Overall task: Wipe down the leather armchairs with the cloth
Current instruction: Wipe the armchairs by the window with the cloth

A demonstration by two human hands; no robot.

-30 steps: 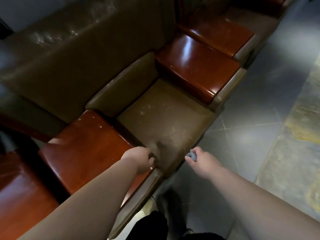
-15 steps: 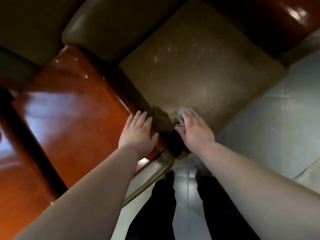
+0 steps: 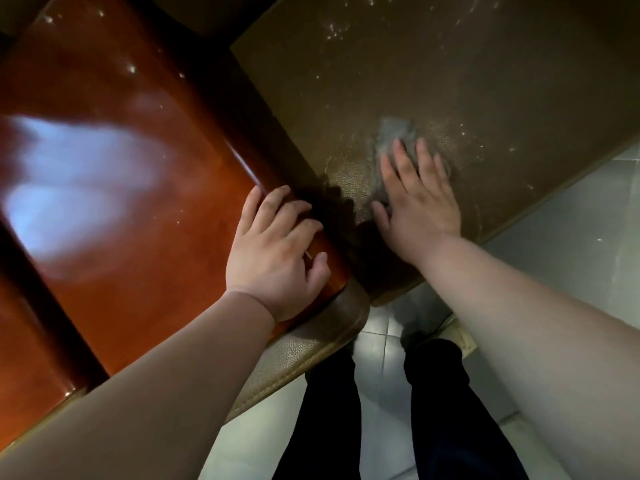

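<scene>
Two hands work: our right hand (image 3: 420,202) presses flat, fingers straight, on the crumpled grey cloth (image 3: 394,133) lying on the brown leather seat cushion (image 3: 450,81); our left hand (image 3: 277,247) rests, loosely spread, on the glossy reddish wooden armrest (image 3: 121,168).

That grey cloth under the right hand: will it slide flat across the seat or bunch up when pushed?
The cloth looks soft and floppy: it lies crumpled, edges ragged, beyond the right hand's fingers. It will probably bunch at the front unless pressed flat. The seat cushion looks pebbled, so some drag is likely.
</scene>
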